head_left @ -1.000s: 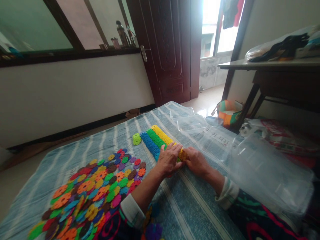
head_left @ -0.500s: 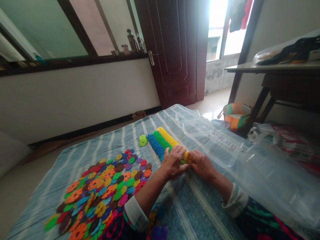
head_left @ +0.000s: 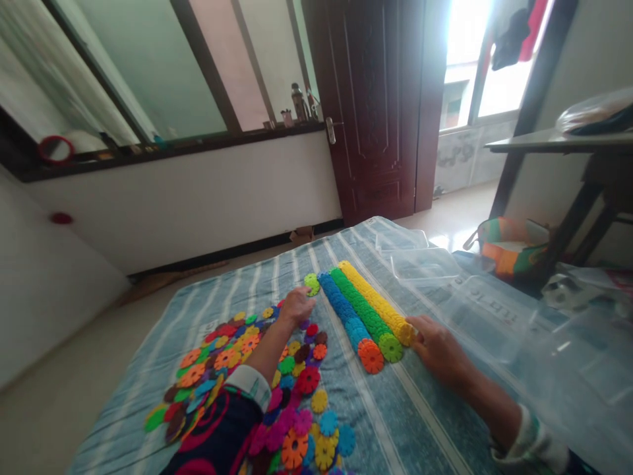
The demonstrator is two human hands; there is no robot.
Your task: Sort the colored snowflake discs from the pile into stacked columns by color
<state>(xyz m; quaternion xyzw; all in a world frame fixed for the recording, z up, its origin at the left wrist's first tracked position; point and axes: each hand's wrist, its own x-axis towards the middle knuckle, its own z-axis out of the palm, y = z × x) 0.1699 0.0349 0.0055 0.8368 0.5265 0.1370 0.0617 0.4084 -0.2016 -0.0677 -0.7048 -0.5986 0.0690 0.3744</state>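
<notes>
Head view shows us three long rows of notched, round plastic discs, set on edge face to face: a yellow row (head_left: 370, 297), a green row (head_left: 359, 305) and a blue row (head_left: 341, 302). They lie side by side mid-bed, on the blue-grey striped cloth of the bed (head_left: 410, 409). The right hand (head_left: 438, 343) has its fingers at the yellow row's near end, seemingly touching; we cannot tell whether they grip. The left hand (head_left: 298, 307) has its fingers bunched just at a lime-green disc (head_left: 311, 284) beside the blue row's far end; whether they clamp it, we cannot tell.

We judge that a knock from either hand, or a tug in the soft cloth, could tip the end discs and spill a row towards the loose multicoloured discs (head_left: 287, 364).

The rows' long axes run nearly parallel to the stripes, far ends pointing to the bed's wall-side edge, near ends, one faced with an orange disc (head_left: 371, 356), towards us.
</notes>
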